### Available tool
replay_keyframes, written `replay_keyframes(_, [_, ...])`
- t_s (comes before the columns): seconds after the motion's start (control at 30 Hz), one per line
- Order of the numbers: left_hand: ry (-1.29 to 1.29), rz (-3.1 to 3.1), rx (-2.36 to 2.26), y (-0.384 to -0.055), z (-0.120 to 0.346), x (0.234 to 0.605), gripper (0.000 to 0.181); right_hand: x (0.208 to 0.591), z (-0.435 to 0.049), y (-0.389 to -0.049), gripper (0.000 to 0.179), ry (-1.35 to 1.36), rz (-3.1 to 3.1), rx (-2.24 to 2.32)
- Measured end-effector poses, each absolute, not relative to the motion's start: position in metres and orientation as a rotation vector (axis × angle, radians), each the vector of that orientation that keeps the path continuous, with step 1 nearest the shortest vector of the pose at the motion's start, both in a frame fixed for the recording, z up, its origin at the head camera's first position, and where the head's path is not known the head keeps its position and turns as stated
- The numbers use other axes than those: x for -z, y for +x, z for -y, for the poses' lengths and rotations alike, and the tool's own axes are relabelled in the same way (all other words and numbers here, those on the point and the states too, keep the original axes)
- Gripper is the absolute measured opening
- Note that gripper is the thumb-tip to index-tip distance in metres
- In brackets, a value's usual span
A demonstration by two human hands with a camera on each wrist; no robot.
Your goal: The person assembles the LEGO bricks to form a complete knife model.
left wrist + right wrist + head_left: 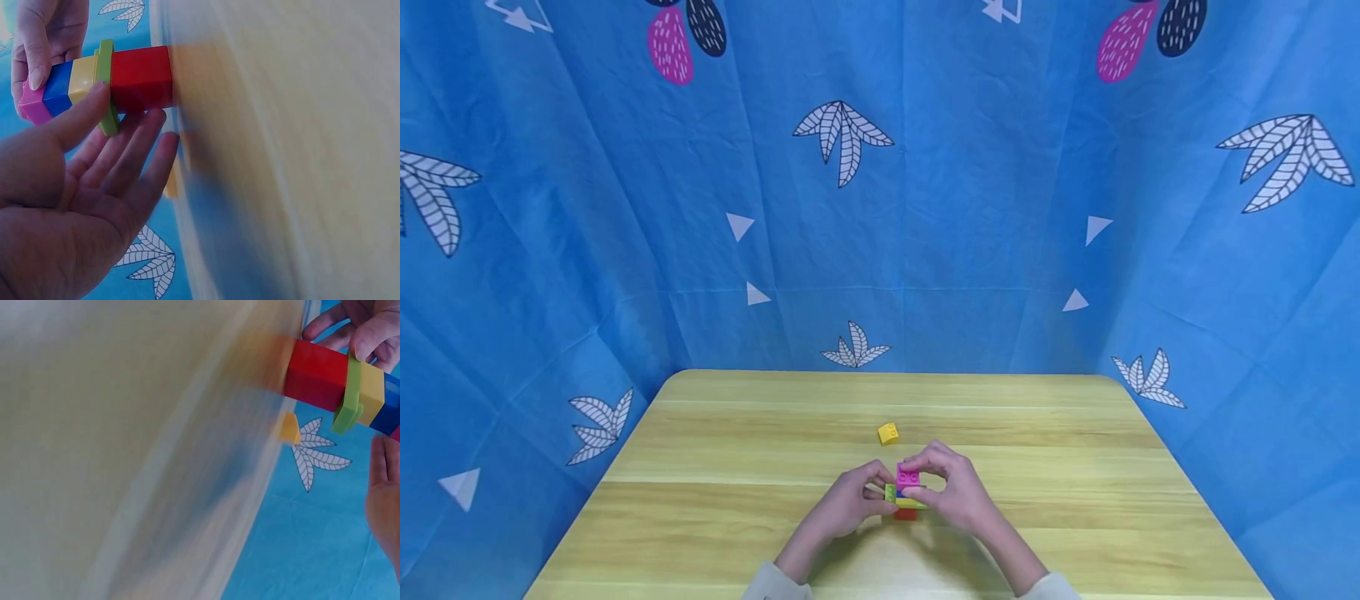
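A tower of toy building bricks stands upright on the table between both hands. At the bottom is a red brick [142,78], then a thin green plate [105,115] that juts out past the others. Above these come a yellow brick [82,79], a blue brick [57,87] and a pink brick [908,477] on top. My right hand [958,493] pinches the pink brick between thumb and fingers. From the other side, my left hand [846,502] holds the jutting end of the green plate, thumb in front and fingers behind, fingertips close to the red brick.
A loose yellow brick [888,433] with a sloped side lies on the wooden table [737,442], beyond the tower. Blue patterned cloth [902,250] hangs behind the table and along both sides.
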State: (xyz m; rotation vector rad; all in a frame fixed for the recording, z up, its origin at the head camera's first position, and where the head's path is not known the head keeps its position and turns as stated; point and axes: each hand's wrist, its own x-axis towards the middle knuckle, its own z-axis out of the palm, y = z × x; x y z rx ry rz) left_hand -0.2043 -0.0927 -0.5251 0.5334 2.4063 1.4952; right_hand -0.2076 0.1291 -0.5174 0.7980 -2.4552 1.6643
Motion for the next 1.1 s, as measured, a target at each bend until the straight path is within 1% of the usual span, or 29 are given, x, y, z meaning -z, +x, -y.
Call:
replay_keyframes(0.17, [0.516, -2.390, -1.503, -0.204, 0.092, 0.525, 0.025, 0.517, -0.130, -0.208, 0.029, 0.769, 2.508, -1.631])
replay_keyframes(0.73, [0.538, -2.385, -1.521, -0.203, 0.093, 0.525, 0.023, 0.515, -0.128, -0.207, 0.031, 0.855, 2.474, -1.545])
replay_keyframes(0.97, [0.517, -2.385, -1.511, -0.204, 0.091, 0.525, 0.025, 0.516, -0.142, -0.207, 0.050, 0.756, 2.564, -1.659])
replay_keyframes(1.1, [0.483, -2.388, -1.500, -0.205, 0.090, 0.524, 0.027, 0.517, -0.151, -0.207, 0.051, 0.714, 2.664, -1.690])
